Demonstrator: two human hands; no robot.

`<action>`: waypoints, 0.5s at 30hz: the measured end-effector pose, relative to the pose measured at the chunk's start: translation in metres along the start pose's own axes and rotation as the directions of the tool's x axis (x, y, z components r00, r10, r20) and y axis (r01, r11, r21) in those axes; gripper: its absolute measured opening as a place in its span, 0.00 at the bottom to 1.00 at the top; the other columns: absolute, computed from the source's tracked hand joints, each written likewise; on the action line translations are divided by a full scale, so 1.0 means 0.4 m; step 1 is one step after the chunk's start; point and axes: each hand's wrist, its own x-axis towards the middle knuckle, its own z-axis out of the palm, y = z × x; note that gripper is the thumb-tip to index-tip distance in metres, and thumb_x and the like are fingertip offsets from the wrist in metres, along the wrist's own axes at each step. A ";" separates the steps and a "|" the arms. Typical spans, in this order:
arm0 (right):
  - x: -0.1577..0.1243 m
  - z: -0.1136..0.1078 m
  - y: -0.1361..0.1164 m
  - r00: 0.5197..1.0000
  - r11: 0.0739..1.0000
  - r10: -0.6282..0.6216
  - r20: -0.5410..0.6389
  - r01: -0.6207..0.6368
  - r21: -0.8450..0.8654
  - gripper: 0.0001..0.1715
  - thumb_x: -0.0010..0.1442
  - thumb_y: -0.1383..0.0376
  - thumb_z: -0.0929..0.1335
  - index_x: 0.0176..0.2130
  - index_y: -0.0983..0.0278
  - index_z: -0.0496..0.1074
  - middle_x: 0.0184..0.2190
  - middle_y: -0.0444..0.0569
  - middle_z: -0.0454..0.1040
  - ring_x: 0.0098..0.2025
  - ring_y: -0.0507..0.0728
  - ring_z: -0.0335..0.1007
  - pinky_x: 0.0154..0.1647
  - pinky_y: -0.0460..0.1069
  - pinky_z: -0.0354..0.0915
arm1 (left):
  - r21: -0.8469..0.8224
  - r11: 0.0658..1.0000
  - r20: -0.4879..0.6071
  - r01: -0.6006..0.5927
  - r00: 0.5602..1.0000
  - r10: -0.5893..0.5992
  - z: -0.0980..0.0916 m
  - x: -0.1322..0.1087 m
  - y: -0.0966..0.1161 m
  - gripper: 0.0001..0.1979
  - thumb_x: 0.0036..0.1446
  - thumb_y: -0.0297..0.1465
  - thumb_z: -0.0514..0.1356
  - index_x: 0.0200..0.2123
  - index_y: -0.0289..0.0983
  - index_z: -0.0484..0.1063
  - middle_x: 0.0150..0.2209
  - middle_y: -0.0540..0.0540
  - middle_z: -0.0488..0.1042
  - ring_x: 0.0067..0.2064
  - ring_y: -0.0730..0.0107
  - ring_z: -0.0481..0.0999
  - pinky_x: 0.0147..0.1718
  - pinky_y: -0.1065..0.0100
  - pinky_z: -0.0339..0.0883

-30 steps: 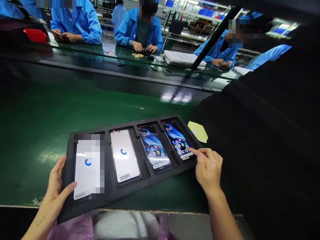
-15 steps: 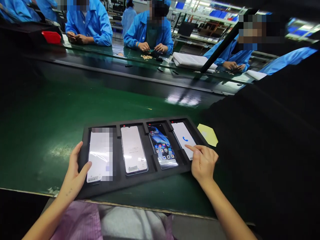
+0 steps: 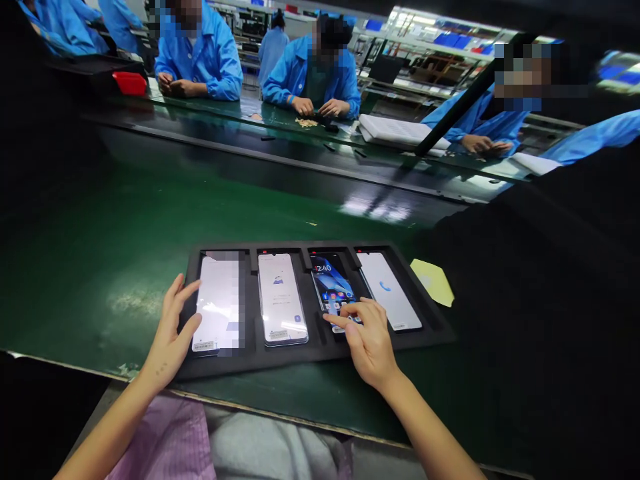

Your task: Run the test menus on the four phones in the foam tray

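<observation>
Left hand: the left hand (image 3: pixel 170 330) has its fingers spread at the left end of the black tray (image 3: pixel 235 365), on the counter (image 3: pixel 100 267); thumb and fingertips meet the near phone's left edge, not wrapped round it.
Leftmost phone: the leftmost phone (image 3: pixel 215 307) lies just right of that thumb, its screen pale.
Second phone: the second phone (image 3: pixel 283 300) lies between the hands, touched by neither.
Third phone: the third phone (image 3: pixel 327 277) lies face up in its slot, ahead and left of the right palm; its long axis runs away from the person, far end leaning left.
Right hand: the right hand (image 3: pixel 370 340), the nearer one, grips nothing; its extended forefinger is over the third phone's lower left; contact cannot be told.
Fourth phone: the fourth phone (image 3: pixel 393 293) lies just beyond that hand, showing a handset icon.
</observation>
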 end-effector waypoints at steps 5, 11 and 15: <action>0.033 0.036 -0.042 0.993 0.997 -0.065 0.102 0.059 0.055 0.22 0.63 0.69 0.54 0.40 0.61 0.74 0.30 0.46 0.64 0.35 0.53 0.62 0.49 0.56 0.53 | 0.375 0.791 0.226 -0.483 0.875 0.427 -0.025 -0.016 0.032 0.14 0.53 0.34 0.52 0.39 0.50 0.76 0.59 0.50 0.59 0.60 0.51 0.54 0.55 0.46 0.52; 0.033 0.042 -0.045 0.986 0.997 -0.072 0.149 0.065 0.049 0.23 0.64 0.68 0.54 0.41 0.61 0.74 0.31 0.47 0.63 0.36 0.54 0.61 0.50 0.57 0.51 | 0.433 0.699 0.445 -0.570 0.809 0.384 -0.023 -0.010 0.051 0.17 0.53 0.34 0.52 0.44 0.53 0.73 0.60 0.48 0.58 0.59 0.46 0.55 0.53 0.42 0.53; 0.036 0.038 -0.053 0.982 0.998 -0.067 0.178 0.067 0.006 0.23 0.64 0.68 0.54 0.39 0.61 0.75 0.33 0.49 0.65 0.38 0.55 0.61 0.52 0.58 0.49 | 0.382 0.729 0.444 -0.568 0.804 0.395 -0.023 -0.011 0.033 0.19 0.53 0.35 0.52 0.48 0.52 0.70 0.62 0.47 0.55 0.60 0.45 0.54 0.53 0.41 0.52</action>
